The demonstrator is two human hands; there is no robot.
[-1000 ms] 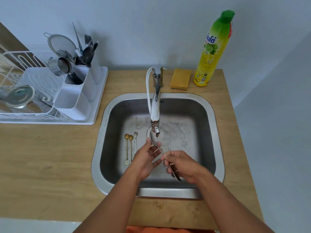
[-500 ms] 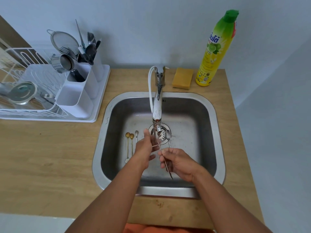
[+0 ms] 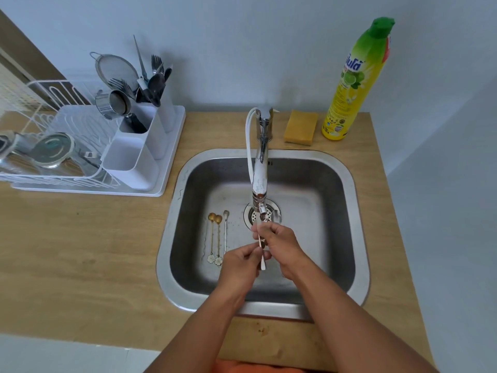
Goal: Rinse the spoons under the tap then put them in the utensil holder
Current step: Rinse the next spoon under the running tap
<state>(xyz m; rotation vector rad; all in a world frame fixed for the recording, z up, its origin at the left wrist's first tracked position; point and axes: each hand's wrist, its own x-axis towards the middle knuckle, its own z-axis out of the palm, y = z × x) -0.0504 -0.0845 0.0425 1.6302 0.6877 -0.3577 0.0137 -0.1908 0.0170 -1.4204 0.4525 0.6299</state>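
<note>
Hands [image 3: 242,261] [image 3: 279,244] pinch spoons [image 3: 261,244] — under tap [image 3: 260,184].

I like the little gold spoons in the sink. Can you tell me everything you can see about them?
The two gold spoons lie side by side, flat on the floor of the steel sink, left of the drain. They look like shiny gold metal, with small round bowls pointing toward the back and long thin handles ending in white flower shapes. A silver spoon lies just to their right. No hands touch them.

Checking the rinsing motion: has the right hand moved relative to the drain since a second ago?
Yes. The right hand has moved up toward the drain and spout; its fingertips now nearly reach the drain rim, holding spoons with the left hand.
</note>
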